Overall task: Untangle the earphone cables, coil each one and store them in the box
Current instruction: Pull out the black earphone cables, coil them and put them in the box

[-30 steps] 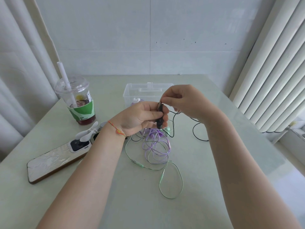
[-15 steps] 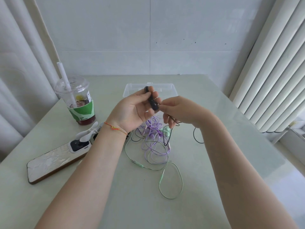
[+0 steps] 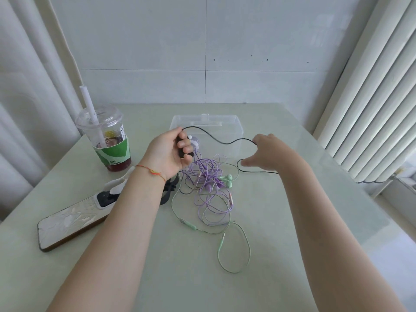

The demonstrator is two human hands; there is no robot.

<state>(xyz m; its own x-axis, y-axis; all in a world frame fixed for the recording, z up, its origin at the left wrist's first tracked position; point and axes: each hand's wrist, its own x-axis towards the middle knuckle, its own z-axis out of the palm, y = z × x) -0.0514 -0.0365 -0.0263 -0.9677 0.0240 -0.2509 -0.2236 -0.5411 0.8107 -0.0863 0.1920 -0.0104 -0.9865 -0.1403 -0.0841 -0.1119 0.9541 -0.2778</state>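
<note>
My left hand [image 3: 171, 152] grips a small coil of the black earphone cable [image 3: 216, 139] above the table. The loose black strand runs right to my right hand [image 3: 267, 153], which pinches it, then loops down and trails along the table under my right wrist. Below both hands lies a tangle of purple cable [image 3: 210, 188] and green cable [image 3: 236, 251], with green earbuds [image 3: 228, 180] at its right side. The clear plastic box [image 3: 234, 124] stands open behind the hands; something pale and purple lies inside it, partly hidden by my left hand.
A plastic cup with a straw [image 3: 108, 140] stands at the left. A phone [image 3: 69, 224] lies face down at the near left, with a white clip-like object [image 3: 119, 183] and a black item [image 3: 168, 192] beside it. Curtains hang left; blinds right.
My hands have moved apart. The right hand has drawn a length of black cable out to the right, while the left hand keeps hold of the black coil.
</note>
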